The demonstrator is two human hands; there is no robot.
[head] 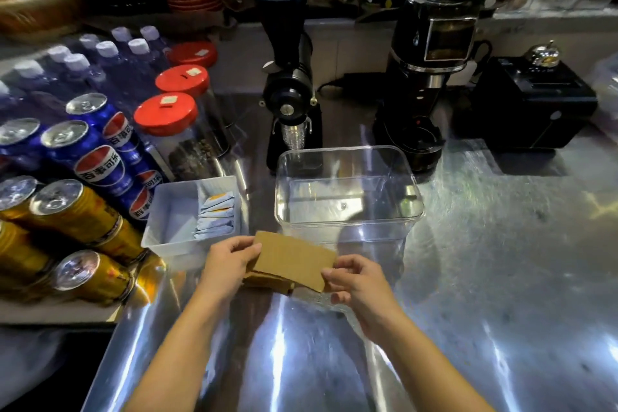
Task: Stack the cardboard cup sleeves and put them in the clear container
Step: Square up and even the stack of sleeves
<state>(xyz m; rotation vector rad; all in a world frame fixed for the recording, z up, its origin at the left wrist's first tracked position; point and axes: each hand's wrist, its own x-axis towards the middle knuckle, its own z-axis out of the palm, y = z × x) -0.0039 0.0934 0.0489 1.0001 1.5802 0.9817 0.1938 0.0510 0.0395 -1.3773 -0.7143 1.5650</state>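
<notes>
A small stack of flat brown cardboard cup sleeves is held just above the steel counter, in front of the clear container. My left hand grips the stack's left end and my right hand pinches its right end. More sleeves show under the top one at the lower left, slightly out of line. The clear container is a tall rectangular plastic tub, open at the top, with nothing inside; it stands just beyond my hands.
A white tray with small sachets sits left of the container. Soda cans, water bottles and red-lidded jars crowd the left side. Two black coffee grinders and a black box stand behind.
</notes>
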